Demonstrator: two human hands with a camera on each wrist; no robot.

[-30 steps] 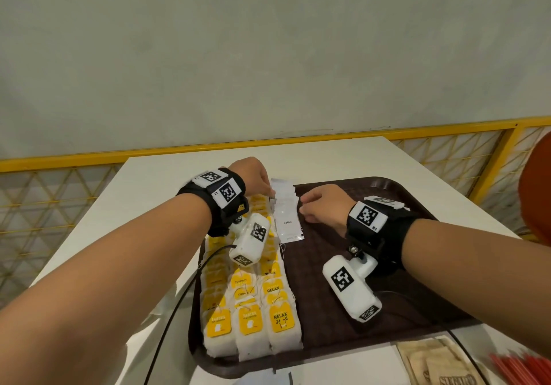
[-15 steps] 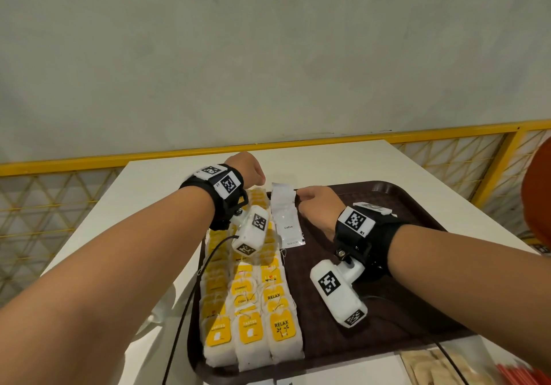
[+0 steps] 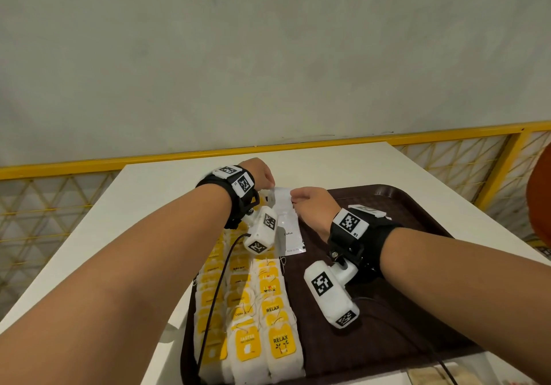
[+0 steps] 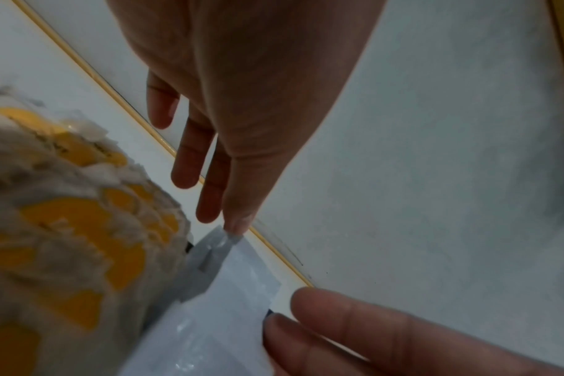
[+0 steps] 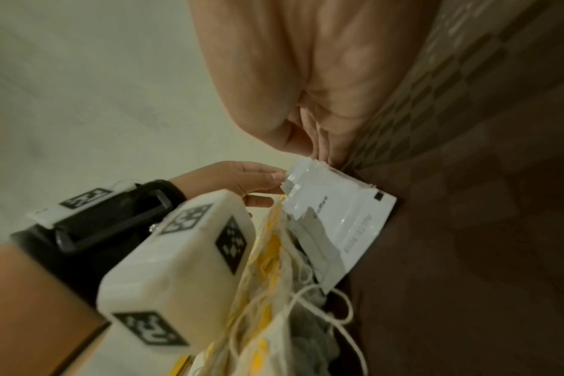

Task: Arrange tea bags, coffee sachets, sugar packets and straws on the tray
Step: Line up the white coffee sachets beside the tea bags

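A dark brown tray (image 3: 402, 205) lies on the white table (image 3: 179, 190). Several rows of white tea bags (image 3: 253, 325) with yellow tags fill its left side. Right of them lies a small stack of white coffee sachets (image 3: 287, 223), also seen in the right wrist view (image 5: 338, 213). My left hand (image 3: 268, 186) pinches the stack's far left corner (image 4: 229, 239) with its fingertips (image 4: 239, 223). My right hand (image 3: 298, 198) holds the far right edge with curled fingers (image 5: 319, 150); its fingertips (image 4: 338, 330) show in the left wrist view.
The tray's right half is bare brown surface. A yellow railing (image 3: 298, 143) with mesh runs behind the table below a grey wall. An orange object (image 3: 539, 193) stands at the right edge. Pale brown packets (image 3: 429, 375) peek in at the bottom right, off the tray.
Both hands have shifted from the sides of the sachet stack to its far end. The stack stays beside the tea bags. The brown packets and red straws have slid almost out of view.
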